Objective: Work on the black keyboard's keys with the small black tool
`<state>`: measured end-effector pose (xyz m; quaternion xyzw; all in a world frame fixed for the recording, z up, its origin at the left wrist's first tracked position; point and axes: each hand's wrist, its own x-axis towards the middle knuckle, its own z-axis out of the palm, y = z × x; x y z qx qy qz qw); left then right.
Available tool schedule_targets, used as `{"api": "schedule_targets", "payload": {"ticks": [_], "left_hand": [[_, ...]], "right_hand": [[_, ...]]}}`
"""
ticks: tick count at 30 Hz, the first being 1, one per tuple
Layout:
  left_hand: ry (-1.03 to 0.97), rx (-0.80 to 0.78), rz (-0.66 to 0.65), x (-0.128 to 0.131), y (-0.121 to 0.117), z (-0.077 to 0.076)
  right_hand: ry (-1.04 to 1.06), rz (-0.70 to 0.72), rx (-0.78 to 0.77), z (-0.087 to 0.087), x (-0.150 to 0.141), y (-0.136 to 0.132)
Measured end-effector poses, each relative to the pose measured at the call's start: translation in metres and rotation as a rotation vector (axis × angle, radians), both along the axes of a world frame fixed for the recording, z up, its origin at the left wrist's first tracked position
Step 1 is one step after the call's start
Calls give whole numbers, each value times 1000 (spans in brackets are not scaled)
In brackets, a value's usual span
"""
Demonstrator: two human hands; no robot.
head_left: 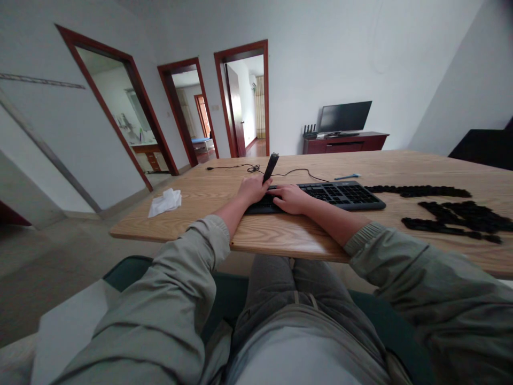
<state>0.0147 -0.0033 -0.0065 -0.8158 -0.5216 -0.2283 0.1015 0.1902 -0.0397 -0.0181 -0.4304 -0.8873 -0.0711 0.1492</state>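
A black keyboard point(340, 194) lies on the wooden table point(288, 240) in front of me. My left hand point(252, 189) is closed round a slim black tool point(270, 167) that sticks up and away from it, at the keyboard's left end. My right hand point(289, 198) rests on the left part of the keyboard, fingers curled down onto the keys. Whether it holds anything is hidden. Rows of loose black keycaps point(452, 214) lie on the table to the right of the keyboard.
A crumpled white tissue point(165, 202) lies at the table's left. The keyboard's black cable point(256, 169) runs behind my hands, with a small blue tool point(347, 176) beyond the keyboard. A TV on a low cabinet point(344, 140) and open doorways stand at the far wall.
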Motion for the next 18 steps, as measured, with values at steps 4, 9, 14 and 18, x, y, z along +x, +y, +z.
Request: {"api": "schedule_targets", "payload": {"ticks": [4,9,14,18], "left_hand": [[0,10,-6,0,1,-1],[-18,13,-23,-1,1,0],[-40,9,-53,-1,2,-1],[-59,-14,-45,-1,2,-1]], "right_hand": [[2,8,12,1,-1,-1],[-12,17,20,2,-1,-2],[-1,15,14,1,-1,-1],[6,16,0,1,-1,-1]]}}
